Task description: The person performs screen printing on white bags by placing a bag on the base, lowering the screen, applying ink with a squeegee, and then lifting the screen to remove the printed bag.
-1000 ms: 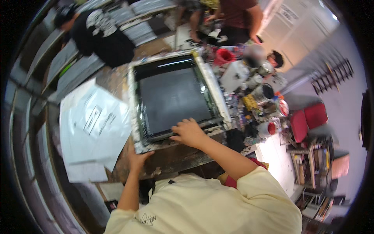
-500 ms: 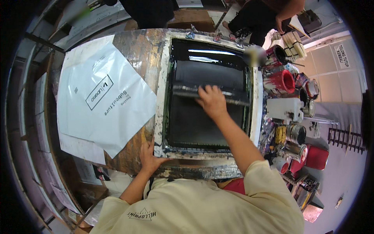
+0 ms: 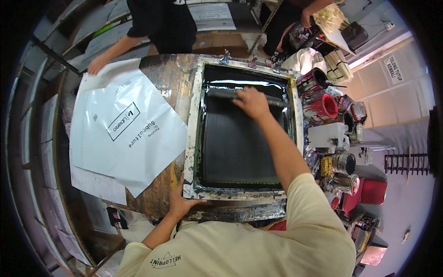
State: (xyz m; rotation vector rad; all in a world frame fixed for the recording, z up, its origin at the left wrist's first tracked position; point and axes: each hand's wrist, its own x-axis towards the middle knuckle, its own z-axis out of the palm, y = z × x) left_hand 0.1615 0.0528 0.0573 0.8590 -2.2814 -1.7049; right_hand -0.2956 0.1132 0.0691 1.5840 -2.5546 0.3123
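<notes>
My right hand (image 3: 252,103) is closed on a dark squeegee (image 3: 221,93) that lies crosswise near the far end of a printing screen. The screen's white, ink-stained frame (image 3: 191,120) surrounds a dark mesh (image 3: 240,147); glossy black ink (image 3: 230,76) shows beyond the squeegee. At the near left corner of the frame rests my left hand (image 3: 180,201), its thumb stretched along the near edge and its fingers spread up the left side. Left of the screen, a white printed plastic bag (image 3: 157,154) lies on the worn wooden table (image 3: 168,76).
Hinge clamps (image 3: 224,57) sit on the frame's far edge. Along the right stand a red paint can (image 3: 327,107), a white jerrycan (image 3: 326,135) and several other tins. A co-worker's hand (image 3: 98,63) touches the table's far left corner; another person's hand (image 3: 306,18) is at the back right.
My right hand has pushed the squeegee away from me, from the middle of the mesh to its far end. My left hand stays at the corner. A co-worker's arm has appeared at the far left.
</notes>
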